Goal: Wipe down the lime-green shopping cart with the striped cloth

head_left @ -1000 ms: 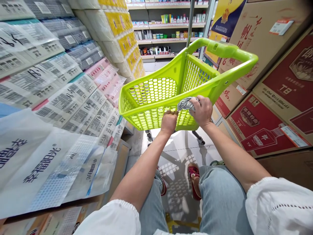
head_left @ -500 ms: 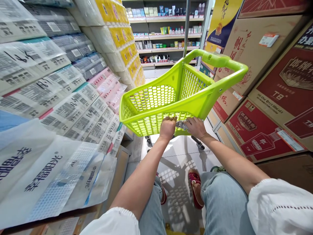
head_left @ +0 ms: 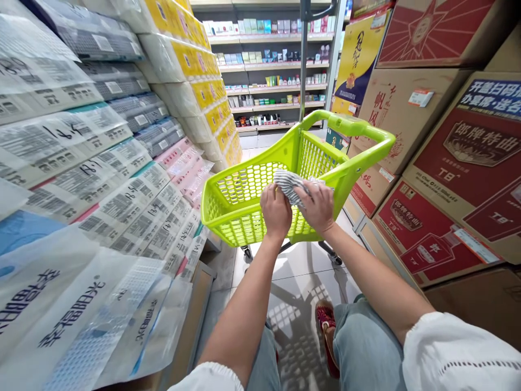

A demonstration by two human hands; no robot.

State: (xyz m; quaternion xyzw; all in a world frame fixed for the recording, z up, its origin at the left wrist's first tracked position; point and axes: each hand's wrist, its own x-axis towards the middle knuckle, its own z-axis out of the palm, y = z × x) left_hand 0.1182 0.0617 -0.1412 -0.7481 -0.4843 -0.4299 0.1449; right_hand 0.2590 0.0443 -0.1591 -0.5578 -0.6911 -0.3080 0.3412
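Both hands and the grey-and-white striped cloth (head_left: 290, 187) are sitting higher against the lime-green perforated plastic shopping cart (head_left: 244, 209) than half a second ago, now at its near rim rather than low on its front wall, and the cart is showing smaller and farther off. Left hand (head_left: 275, 210) is closing over the near rim at the cloth's left end, fingers curled; right hand (head_left: 319, 206) is gripping the bunched cloth, pressing it on the rim near the cart's right corner. Cloth is lying draped across that rim between the two hands. Stacked tissue packs in printed plastic wrap (head_left: 101, 179) are lining the aisle's left edge; red and brown cardboard cartons (head_left: 439, 179) are lining the right. Grey glossy floor tiles (head_left: 301, 266) are showing under the cart.
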